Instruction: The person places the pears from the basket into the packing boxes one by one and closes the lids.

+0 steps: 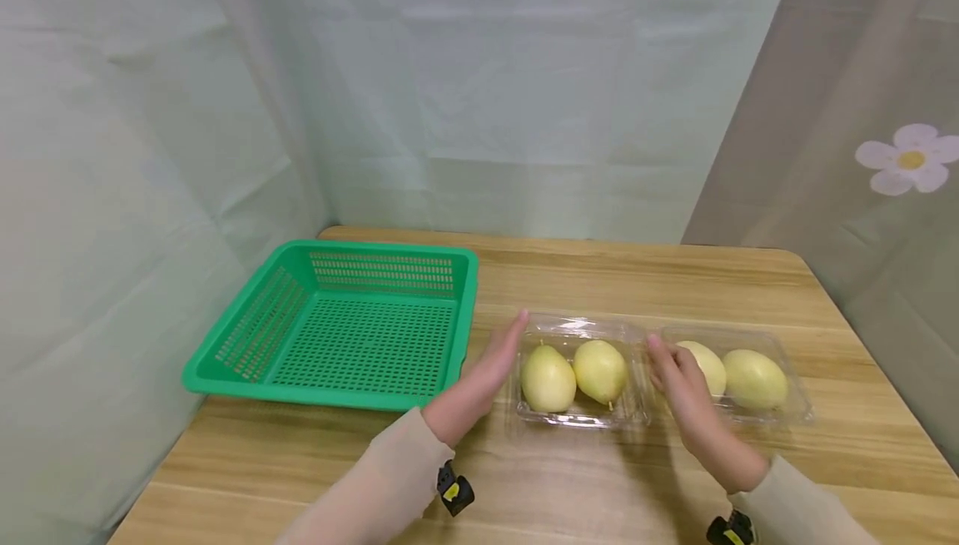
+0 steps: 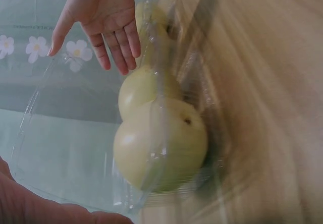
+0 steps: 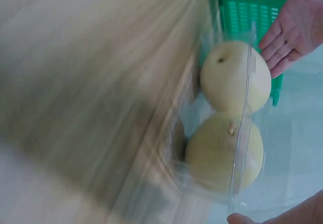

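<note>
Two pale yellow-green pears lie side by side in a clear plastic box on the wooden table. Along the box's left side is my left hand, its straight fingers pointing away from me. My right hand stands at the right side of the same box. The left wrist view shows the right hand's palm facing the box, fingers extended. In the right wrist view, the left palm likewise faces it. Whether the lid is fully fastened I cannot tell.
A green plastic basket with slotted sides stands at the left, nothing in it. Right of my right hand is a second clear box with pears, partly hidden by that hand. Pale curtains hang behind the wooden table.
</note>
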Demonstrator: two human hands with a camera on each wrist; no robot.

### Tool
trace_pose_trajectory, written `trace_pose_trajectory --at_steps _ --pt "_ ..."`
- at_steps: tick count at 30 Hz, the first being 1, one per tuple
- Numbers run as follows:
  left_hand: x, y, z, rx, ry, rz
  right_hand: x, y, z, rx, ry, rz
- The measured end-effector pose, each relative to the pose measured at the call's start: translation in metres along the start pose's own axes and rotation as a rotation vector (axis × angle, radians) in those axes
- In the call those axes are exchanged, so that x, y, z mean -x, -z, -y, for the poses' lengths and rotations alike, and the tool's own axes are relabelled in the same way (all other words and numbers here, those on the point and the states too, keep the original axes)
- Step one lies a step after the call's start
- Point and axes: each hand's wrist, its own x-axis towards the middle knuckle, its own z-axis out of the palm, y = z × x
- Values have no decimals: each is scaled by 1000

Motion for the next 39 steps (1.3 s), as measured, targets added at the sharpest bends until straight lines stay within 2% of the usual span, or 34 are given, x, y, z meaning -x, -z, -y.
trace_pose_trajectory --at_steps 4,13,18,22,35,39 --pt "5 0 7 -11 9 4 9 -3 -3 -35 -30 -14" --pt "16 3 23 -13 -29 84 20 -7 -12 -51 -78 3" --pt "20 2 29 28 37 118 26 -8 -15 -32 -100 1" --pt "23 2 36 55 64 133 31 -10 -17 0 -167 9" --pt "26 8 55 108 42 201 34 -14 -28 -94 -201 -32" --pt "24 7 59 147 10 230 34 -15 -32 -120 -211 -44"
